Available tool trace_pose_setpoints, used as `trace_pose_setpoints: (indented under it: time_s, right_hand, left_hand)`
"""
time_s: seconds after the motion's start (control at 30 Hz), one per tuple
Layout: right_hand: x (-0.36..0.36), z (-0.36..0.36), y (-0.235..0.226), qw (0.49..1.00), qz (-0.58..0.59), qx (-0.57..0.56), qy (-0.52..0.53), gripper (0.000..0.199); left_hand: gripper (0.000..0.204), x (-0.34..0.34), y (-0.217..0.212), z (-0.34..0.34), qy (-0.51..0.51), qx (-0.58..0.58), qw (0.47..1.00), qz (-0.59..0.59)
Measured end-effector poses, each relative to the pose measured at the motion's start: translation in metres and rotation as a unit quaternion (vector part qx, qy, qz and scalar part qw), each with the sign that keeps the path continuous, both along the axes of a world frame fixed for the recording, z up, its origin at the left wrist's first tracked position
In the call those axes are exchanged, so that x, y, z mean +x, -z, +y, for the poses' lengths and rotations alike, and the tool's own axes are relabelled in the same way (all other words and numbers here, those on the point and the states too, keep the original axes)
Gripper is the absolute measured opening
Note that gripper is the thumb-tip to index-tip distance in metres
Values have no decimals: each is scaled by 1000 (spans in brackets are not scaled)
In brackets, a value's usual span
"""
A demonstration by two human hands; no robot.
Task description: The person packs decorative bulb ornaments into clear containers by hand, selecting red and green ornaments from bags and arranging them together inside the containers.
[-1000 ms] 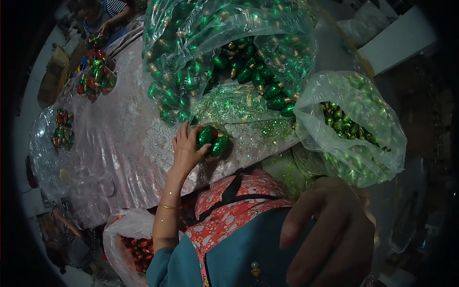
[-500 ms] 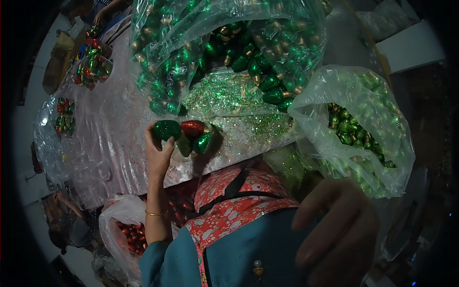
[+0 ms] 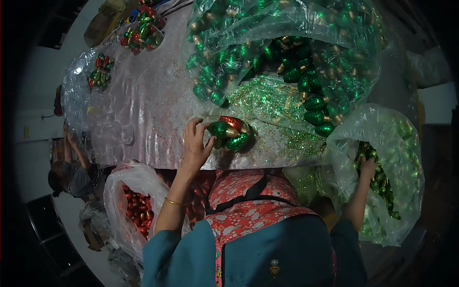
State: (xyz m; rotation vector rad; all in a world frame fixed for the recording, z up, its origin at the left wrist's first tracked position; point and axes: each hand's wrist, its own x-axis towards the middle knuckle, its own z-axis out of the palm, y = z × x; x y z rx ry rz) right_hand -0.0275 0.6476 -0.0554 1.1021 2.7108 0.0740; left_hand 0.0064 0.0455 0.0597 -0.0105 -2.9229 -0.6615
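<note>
My left hand (image 3: pixel 195 143) is at the table, its thumb and fingers around the rounded end of a glittery dark green bulb ornament (image 3: pixel 219 128) with a gold cap. That ornament lies against a red bulb ornament (image 3: pixel 231 121) and a brighter green one (image 3: pixel 237 142); a further piece under it is mostly hidden. My right hand (image 3: pixel 368 167) reaches into the clear plastic bag (image 3: pixel 401 143) at the right, fingers curled down among small shiny green ornaments (image 3: pixel 382 189). What those fingers hold, if anything, cannot be made out.
A large clear bag (image 3: pixel 287 21) of dark green ornaments lies on the glitter-strewn table (image 3: pixel 158 95). Red ornaments (image 3: pixel 137 210) fill a bag at the front left. Bundled red and green ornaments (image 3: pixel 143 36) lie at the far left. Another person (image 3: pixel 74 174) is at the left.
My view has shifted, so the table sits further right. The green ornament in my left hand now lies against the red one, gold cap rightward. My right hand has gone from near my body into the right bag.
</note>
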Motion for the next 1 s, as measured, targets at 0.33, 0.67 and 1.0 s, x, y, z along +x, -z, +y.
trace_pose_setpoints:
  time_s: [0.33,0.67,1.0]
  right_hand:
    - [2,69,37,990,1,-122,71,71]
    - [18,-22,-83,938,327,-98,-60,64]
    - [-24,-369,-168,699,178,-588,-365,33]
  left_hand:
    - [58,-21,-17,9,158,-88,983,-38]
    - [55,-25,-18,9,113,-125,984,-61]
    - [44,-20,26,-13,78,53,995,13]
